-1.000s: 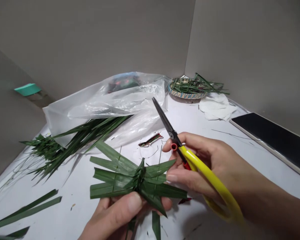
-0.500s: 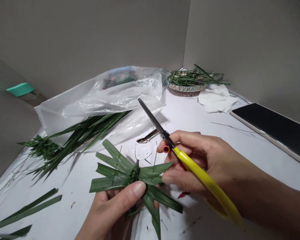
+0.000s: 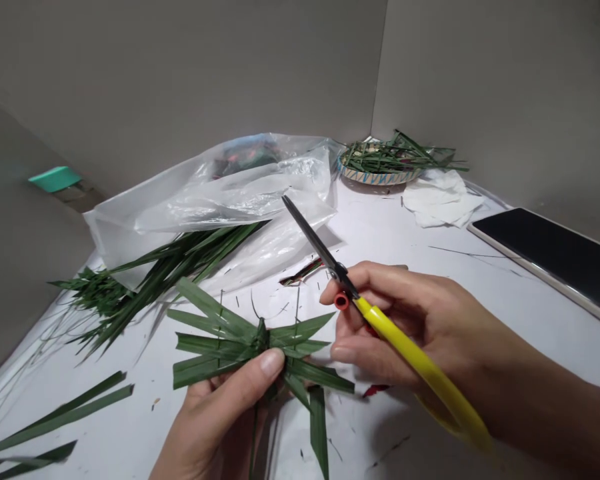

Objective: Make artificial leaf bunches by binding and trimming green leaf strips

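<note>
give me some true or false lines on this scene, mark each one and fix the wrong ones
1. The right hand holds the scissors. True.
2. The left hand holds a white cup. False: it holds the leaf piece.
3. The basket is empty. False: green strips lie in it.
4. The phone is to the right of the tissue. True.
5. The bag covers part of the long leaves. True.
</note>
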Motion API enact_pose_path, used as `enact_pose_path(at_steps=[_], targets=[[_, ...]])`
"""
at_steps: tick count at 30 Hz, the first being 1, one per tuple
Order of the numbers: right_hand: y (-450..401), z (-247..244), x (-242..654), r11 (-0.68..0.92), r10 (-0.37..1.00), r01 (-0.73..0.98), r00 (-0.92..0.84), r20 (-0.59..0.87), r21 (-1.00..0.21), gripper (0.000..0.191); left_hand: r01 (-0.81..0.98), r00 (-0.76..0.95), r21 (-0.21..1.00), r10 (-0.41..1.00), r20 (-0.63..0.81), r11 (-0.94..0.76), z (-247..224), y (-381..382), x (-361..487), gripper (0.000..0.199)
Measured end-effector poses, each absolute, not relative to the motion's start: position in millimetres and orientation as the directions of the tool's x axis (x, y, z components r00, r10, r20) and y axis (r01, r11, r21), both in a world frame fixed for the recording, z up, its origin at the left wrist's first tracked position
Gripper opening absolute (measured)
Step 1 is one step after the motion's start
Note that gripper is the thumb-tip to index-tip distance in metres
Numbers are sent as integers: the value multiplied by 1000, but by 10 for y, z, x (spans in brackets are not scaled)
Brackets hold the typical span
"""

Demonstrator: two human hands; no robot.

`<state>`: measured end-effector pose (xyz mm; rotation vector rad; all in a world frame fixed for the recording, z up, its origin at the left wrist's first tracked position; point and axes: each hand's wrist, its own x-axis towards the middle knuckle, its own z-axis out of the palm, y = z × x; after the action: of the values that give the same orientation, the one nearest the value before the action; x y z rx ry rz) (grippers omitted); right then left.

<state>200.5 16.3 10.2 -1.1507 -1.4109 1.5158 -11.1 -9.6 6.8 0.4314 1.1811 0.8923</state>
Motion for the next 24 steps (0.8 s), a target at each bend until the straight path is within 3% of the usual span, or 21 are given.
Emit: enact_pose_path(at_steps=[8, 15, 18, 24], targets=[[129, 108, 2040, 90, 972, 297, -234, 18, -951, 18, -529, -30, 712, 828, -560, 462, 274, -37, -11, 17], [131, 90, 2060, 344, 907, 405, -376, 189, -847, 15, -647, -188, 689, 809, -558, 325, 441, 18, -13, 8], [133, 51, 2073, 415, 890, 406, -365, 272, -814, 20, -664, -232, 696, 810, -539, 273, 452, 43, -69, 8], [133, -47, 2093, 477, 830, 396, -498, 254, -784, 18, -659, -286, 736, 854, -434, 153, 451, 67, -120, 10]])
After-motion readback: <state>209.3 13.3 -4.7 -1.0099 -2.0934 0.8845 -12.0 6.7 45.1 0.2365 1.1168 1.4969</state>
